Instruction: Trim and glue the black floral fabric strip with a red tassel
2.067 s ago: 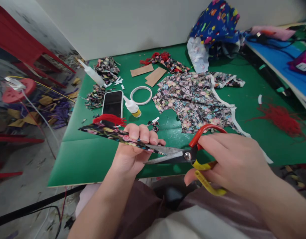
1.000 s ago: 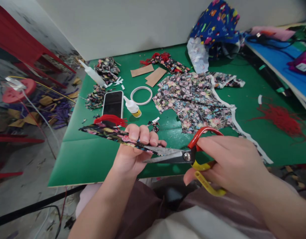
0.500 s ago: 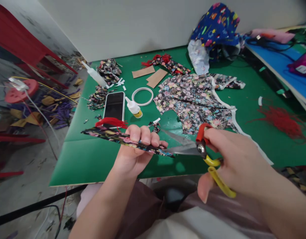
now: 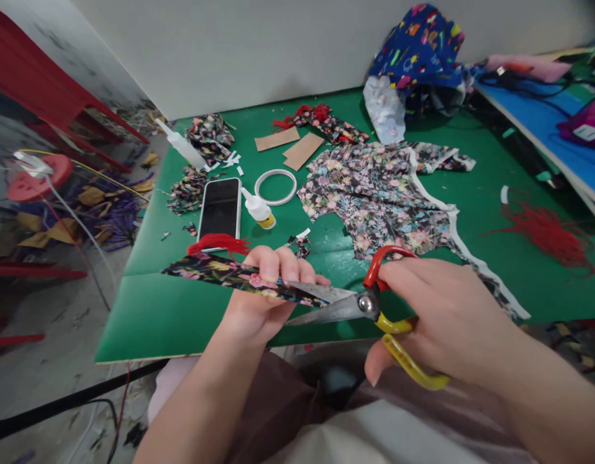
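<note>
My left hand (image 4: 263, 303) is closed on a flat strip covered in black floral fabric (image 4: 220, 270), held above the table's front edge. A red thread tassel (image 4: 217, 244) shows at the strip's far left side. In my right hand (image 4: 447, 316) is a pair of scissors (image 4: 343, 307) with one red and one yellow handle. Its blades are parted around the strip's right end, one blade over the fabric and one below it. My thumb sits by the yellow handle loop. Just beyond my left fingers lies a small fabric scrap (image 4: 302, 246).
On the green table (image 4: 137, 309) are a phone (image 4: 220, 209), a small glue bottle (image 4: 259, 211), a larger white bottle (image 4: 184, 147), a tape roll (image 4: 256, 187), cardboard pieces (image 4: 278, 139), cut floral cloth (image 4: 379, 193) and red threads (image 4: 553, 235). A blue board (image 4: 543, 122) stands right.
The scissors have moved left, from beside the strip's right tip to around its end. My left hand stays nearly in place, with the strip slightly turned.
</note>
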A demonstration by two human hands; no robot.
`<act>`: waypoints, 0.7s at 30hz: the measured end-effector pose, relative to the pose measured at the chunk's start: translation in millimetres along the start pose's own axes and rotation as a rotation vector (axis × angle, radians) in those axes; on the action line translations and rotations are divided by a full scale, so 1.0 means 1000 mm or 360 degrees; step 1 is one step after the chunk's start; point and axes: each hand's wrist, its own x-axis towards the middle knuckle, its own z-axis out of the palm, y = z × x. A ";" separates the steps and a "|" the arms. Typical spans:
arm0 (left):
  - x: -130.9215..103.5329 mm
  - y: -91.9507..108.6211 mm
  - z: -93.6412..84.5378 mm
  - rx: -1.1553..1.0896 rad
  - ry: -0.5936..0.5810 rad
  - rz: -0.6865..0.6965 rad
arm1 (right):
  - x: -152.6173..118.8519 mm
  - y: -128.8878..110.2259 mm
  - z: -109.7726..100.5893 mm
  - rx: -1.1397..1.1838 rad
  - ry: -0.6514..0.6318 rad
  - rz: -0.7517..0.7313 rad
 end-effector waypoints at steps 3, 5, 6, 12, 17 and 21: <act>0.000 -0.001 -0.003 0.0008 -0.0035 0.0002 | 0.001 -0.001 0.001 0.0056 -0.0009 0.0017; 0.000 -0.001 -0.004 0.0009 -0.0066 0.0003 | 0.001 -0.001 0.001 0.0109 -0.0029 0.0027; 0.001 -0.002 -0.005 0.0008 -0.0086 0.0005 | 0.001 -0.001 0.001 0.0135 -0.0045 0.0033; 0.003 -0.004 -0.004 0.0008 -0.0125 0.0013 | 0.000 -0.003 -0.001 0.0189 -0.0088 0.0036; 0.004 -0.004 0.000 0.0028 -0.0058 -0.0002 | -0.001 -0.004 0.000 0.0222 -0.0083 0.0077; 0.005 -0.003 0.002 0.0037 -0.0002 -0.0017 | -0.001 -0.005 0.002 0.0277 -0.0089 0.0090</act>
